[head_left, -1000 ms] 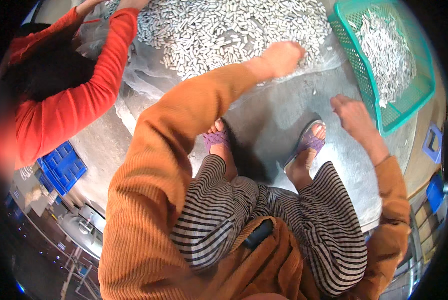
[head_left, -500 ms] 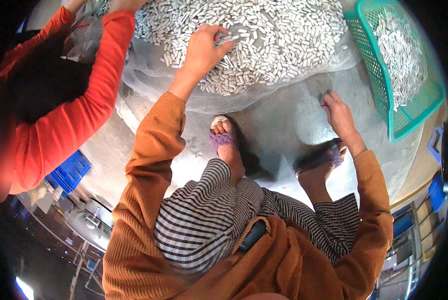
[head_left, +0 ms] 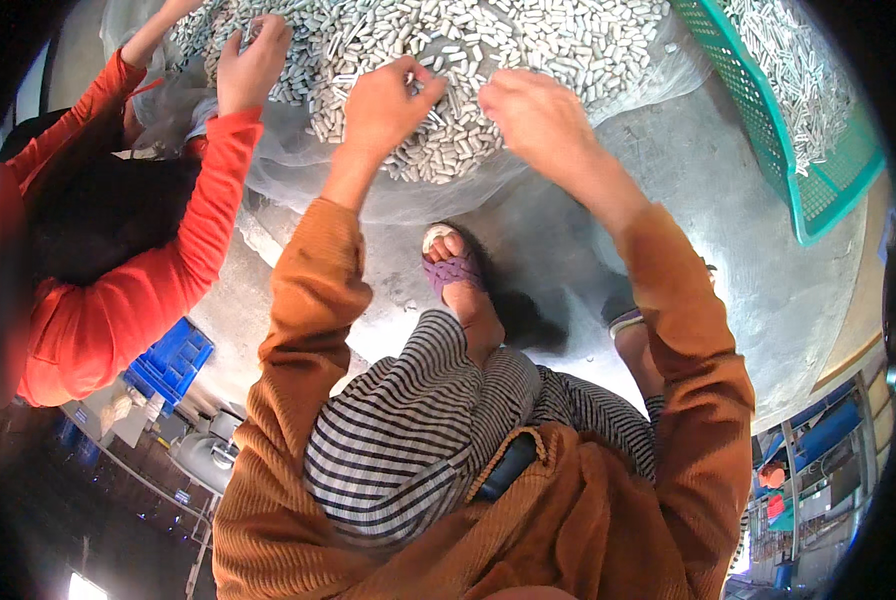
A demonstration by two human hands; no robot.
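Note:
Small silvery-white cylinders (head_left: 608, 60) lie in a broad heap on a sheer net sheet (head_left: 298, 165) on the floor. My left hand (head_left: 383, 110) is over the near part of the heap, its thumb and fingers curled round a few small metal cylinders that partly show between them. Just to its right, my right hand (head_left: 543, 115) reaches over the same heap with its fingertips pressed together. What those fingertips hold, if anything, is hidden. A small gap separates the two hands.
A green perforated plastic basket (head_left: 803, 215) holding slender metal pieces (head_left: 783, 70) stands at the right. On the left, a co-worker in red sleeves (head_left: 213, 210) has hands at the heap. A blue crate (head_left: 171, 362) lies behind that person. My sandalled foot (head_left: 453, 265) is below the heap.
My right hand has moved left and up, from above the bare floor to the heap beside my left hand. The left hand has shifted slightly down and left. The basket sits higher in view.

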